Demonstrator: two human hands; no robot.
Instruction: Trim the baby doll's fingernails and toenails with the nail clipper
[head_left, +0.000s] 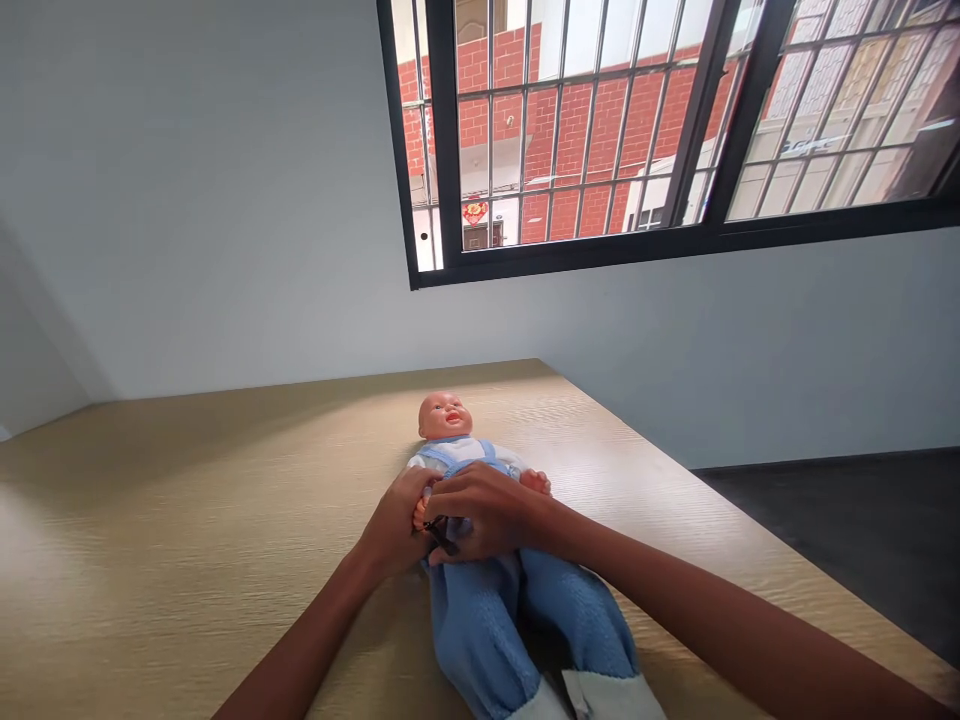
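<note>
Both hands meet at the waist of a baby doll (480, 520). The left hand (397, 525) curls closed against the doll's side, and the right hand (487, 515) presses over its middle, fingers pinching a small dark thing (441, 535) too small to identify. The doll lies on its back, head far, blue-trousered legs near, on a wooden table (187, 520). A barred window (637, 130) sits above the grey wall.

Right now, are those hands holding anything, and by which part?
Both hands, left and right, grip the doll at its waist, on the blue overalls. A small dark object sits between them; what it is cannot be told.
</note>
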